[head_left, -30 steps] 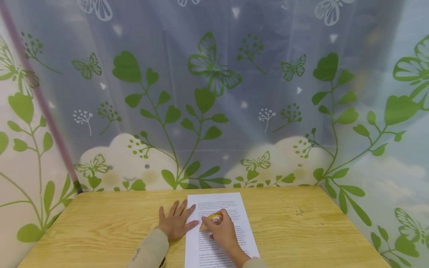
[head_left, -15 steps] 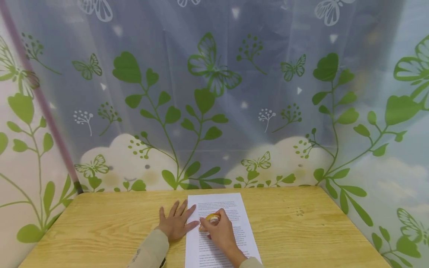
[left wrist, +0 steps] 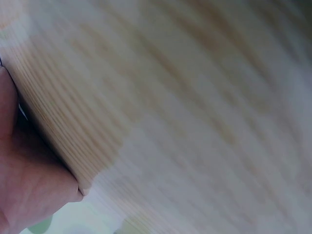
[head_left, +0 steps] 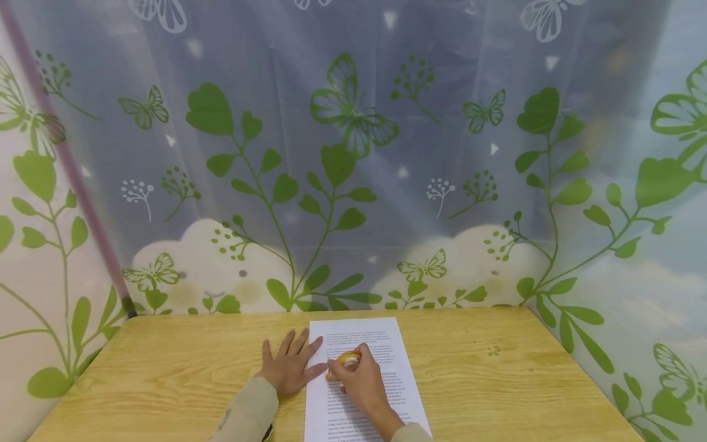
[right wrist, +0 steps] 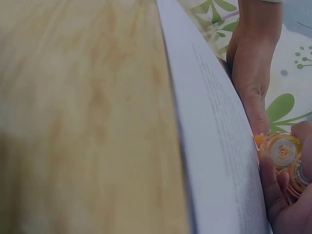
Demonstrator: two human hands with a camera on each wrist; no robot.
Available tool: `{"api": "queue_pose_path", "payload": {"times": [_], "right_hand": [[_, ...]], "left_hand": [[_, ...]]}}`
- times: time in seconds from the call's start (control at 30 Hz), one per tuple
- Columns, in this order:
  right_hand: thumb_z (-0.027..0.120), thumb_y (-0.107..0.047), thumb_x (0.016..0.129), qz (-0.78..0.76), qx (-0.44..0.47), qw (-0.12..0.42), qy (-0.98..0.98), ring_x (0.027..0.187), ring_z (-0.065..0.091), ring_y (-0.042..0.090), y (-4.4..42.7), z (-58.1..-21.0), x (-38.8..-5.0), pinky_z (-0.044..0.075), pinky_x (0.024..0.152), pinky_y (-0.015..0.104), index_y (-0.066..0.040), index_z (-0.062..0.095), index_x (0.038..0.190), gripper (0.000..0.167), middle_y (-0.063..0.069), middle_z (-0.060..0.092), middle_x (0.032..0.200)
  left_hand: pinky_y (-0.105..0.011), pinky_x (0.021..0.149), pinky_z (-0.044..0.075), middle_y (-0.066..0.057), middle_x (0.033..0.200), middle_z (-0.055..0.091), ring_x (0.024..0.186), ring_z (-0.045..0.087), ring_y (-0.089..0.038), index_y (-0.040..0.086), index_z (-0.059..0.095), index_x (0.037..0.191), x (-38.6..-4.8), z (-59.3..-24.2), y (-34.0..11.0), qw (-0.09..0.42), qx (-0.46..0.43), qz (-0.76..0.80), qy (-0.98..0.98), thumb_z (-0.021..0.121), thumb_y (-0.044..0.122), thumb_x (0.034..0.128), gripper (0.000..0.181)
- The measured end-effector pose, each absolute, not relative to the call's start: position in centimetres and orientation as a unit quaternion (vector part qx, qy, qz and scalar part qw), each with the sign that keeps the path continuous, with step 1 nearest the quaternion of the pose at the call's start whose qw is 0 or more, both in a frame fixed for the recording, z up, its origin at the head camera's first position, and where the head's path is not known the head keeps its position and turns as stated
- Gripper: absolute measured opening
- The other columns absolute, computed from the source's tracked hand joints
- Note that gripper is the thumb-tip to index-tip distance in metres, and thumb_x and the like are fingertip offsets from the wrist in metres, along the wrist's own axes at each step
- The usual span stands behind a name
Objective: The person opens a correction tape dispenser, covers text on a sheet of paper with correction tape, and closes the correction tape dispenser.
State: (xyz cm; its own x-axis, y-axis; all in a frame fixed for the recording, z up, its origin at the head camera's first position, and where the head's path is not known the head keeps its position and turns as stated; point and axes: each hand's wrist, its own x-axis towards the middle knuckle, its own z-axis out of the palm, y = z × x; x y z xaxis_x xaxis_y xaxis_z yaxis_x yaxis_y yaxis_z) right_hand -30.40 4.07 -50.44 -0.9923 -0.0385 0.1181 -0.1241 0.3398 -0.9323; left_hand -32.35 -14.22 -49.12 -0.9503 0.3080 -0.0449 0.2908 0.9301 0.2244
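A white sheet of printed paper lies on the wooden table, its lines of text running across. My right hand pinches an orange correction tape between thumb and fingers, low over the left part of the text. In the right wrist view, the correction tape shows its clear casing and inner wheels, tip down at the paper. Spread flat, my left hand presses on the table with its thumb and index finger on the sheet's left edge. Any strip under the tip is too small to see.
The yellow wood-grain table extends to both sides of the sheet. Behind it hangs a curtain printed with green leaves, butterflies and clouds. Small marks show on the tabletop at right.
My right hand has slid slightly left across the paper with the correction tape. The left hand and the sheet have stayed in place.
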Motion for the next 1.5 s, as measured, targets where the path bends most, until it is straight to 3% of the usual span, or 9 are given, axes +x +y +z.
{"api": "queue_pose_path", "payload": {"times": [0.27, 1.5], "right_hand": [[0.073, -0.026, 0.086, 0.566, 0.079, 0.028, -0.82, 0.049, 0.059, 0.015, 4.2, -50.1, -30.6, 0.049, 0.044, 0.026, -0.004, 0.043, 0.097, 0.039, -0.002, 0.064, 0.065], [0.073, -0.024, 0.084, 0.536, 0.077, 0.039, -0.84, 0.05, 0.059, 0.017, 7.4, -49.9, -30.9, 0.05, 0.042, 0.029, -0.006, 0.042, 0.095, 0.038, -0.001, 0.065, 0.069]], "left_hand": [[-0.073, 0.1, 0.003, -0.007, 0.158, 0.018, 0.142, 0.013, -0.036, 0.026, 0.033, 0.15, -32.4, -49.1, -14.2, 0.038, 0.152, 0.106, 0.982, 0.033, 0.064, 0.0945, 0.067], [-0.074, 0.1, 0.002, -0.008, 0.158, 0.018, 0.142, 0.013, -0.037, 0.026, 0.033, 0.15, -32.6, -49.5, -14.3, 0.031, 0.163, 0.114, 0.98, 0.034, 0.064, 0.0947, 0.067]]}}
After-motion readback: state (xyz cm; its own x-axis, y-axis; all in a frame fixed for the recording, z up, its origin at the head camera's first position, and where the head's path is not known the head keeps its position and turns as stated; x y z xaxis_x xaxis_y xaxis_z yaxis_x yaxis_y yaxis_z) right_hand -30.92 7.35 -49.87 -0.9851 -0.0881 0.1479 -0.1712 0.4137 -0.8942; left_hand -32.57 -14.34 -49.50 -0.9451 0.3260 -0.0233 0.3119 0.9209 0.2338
